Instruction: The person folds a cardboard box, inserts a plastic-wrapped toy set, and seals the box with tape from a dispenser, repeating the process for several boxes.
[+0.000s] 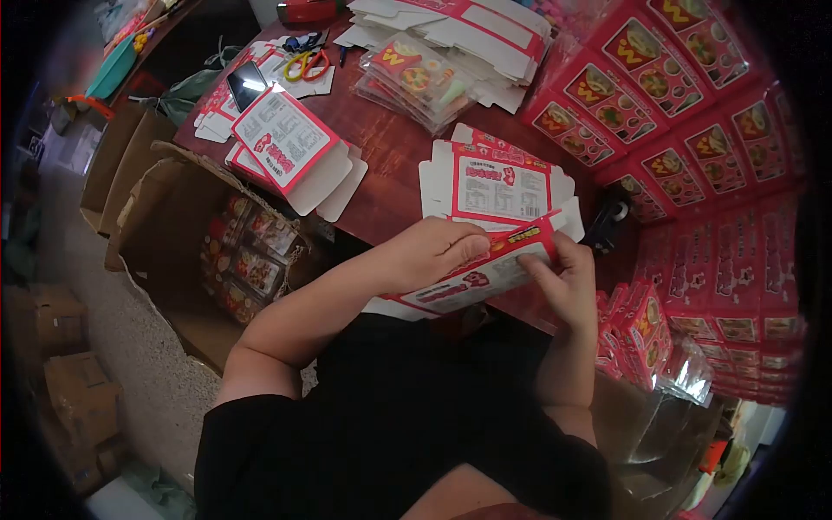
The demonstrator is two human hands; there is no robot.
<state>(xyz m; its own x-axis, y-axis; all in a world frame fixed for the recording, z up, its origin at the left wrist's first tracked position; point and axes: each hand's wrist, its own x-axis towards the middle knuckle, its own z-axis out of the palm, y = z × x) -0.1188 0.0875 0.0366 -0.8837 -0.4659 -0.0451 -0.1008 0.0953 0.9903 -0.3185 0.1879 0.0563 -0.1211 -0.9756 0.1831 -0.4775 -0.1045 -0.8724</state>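
Note:
A red and white printed cardboard box (468,290) is held tilted in front of my chest, over the table's near edge. My left hand (438,251) is closed on its upper edge, with the fingers partly hidden. At the box's right end my right hand (568,279) grips it, thumb on the printed face and fingers behind. An unfolded carton of the same print (503,186) lies just beyond on the table. Whether anything is inside the held box cannot be seen.
The dark red table (381,186) carries more flat cartons (286,143), clear packs (416,78), scissors (308,65) and a phone (249,85). Finished-looking boxes (685,130) are stacked high on the right. An open cardboard box (165,251) with packs inside stands left.

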